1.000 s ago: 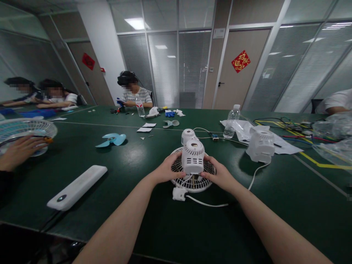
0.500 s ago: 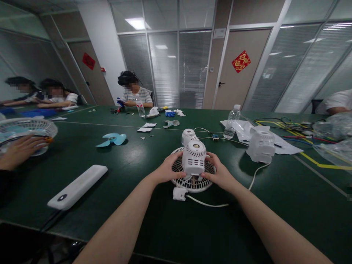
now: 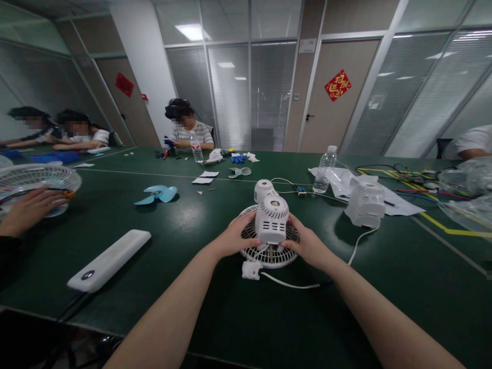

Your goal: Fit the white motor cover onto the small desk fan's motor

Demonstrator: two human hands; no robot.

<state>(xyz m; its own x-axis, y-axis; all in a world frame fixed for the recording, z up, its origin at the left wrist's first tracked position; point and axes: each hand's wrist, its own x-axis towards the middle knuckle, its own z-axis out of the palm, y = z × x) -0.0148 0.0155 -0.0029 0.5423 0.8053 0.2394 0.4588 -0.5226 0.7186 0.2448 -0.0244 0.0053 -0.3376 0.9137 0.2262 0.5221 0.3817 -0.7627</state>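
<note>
A white fan motor housing (image 3: 272,220) with slots sits upright over a round white fan grille (image 3: 279,260) on the green table. From the left, my left hand (image 3: 239,236) grips the housing's lower side, thumb at its front edge. My right hand (image 3: 302,238) holds the opposite side the same way; some of its fingers are hidden behind the housing. A small white block (image 3: 251,270) with a white cable (image 3: 290,284) lies at the grille's near edge. Just behind stands a second white rounded housing (image 3: 264,189), partly covered by the first.
Left of my arms lie a white power bank (image 3: 109,260) and a blue fan blade (image 3: 157,195). Another person's hand (image 3: 28,207) rests by a large fan grille (image 3: 57,179). To the right are another white housing (image 3: 365,202), a water bottle (image 3: 325,170) and wires (image 3: 407,177).
My right hand's fingers have closed in a little against the housing's side. The housing and grille stay in nearly the same place.
</note>
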